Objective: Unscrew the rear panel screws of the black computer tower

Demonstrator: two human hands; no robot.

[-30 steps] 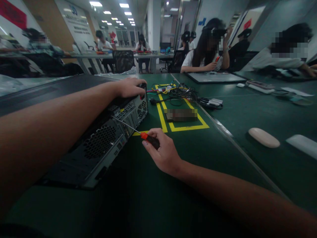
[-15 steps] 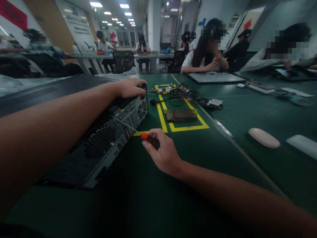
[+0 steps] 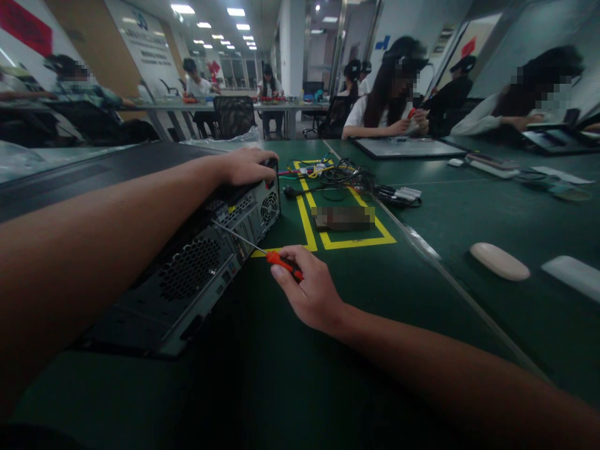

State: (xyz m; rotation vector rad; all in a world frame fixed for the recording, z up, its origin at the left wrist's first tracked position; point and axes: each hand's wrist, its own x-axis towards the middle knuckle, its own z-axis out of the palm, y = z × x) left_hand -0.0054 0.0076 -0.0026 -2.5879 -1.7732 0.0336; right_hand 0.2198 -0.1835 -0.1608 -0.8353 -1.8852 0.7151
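A black and grey computer tower case (image 3: 187, 269) lies on its side at the left, its rear panel with vents and ports turned towards my right hand. My left hand (image 3: 246, 165) rests on top of the case near its far corner, thumb and fingers stretched out flat along the edge. My right hand (image 3: 307, 284) is closed around the orange and black handle of a screwdriver (image 3: 280, 259). The thin shaft points up and left, and its tip meets the upper edge of the rear panel. Whatever the tip touches is too small to make out.
Yellow tape (image 3: 307, 222) marks the green table (image 3: 375, 281). Within it lie tangled cables (image 3: 347, 172) and a blurred dark block (image 3: 344, 219). A pale oval object (image 3: 499, 260) and a white object (image 3: 574, 275) lie right. Other people sit across the table and beyond.
The screwdriver handle has turned in my right hand, showing more orange; its tip stays in place. My left hand and the computer case have not visibly moved.
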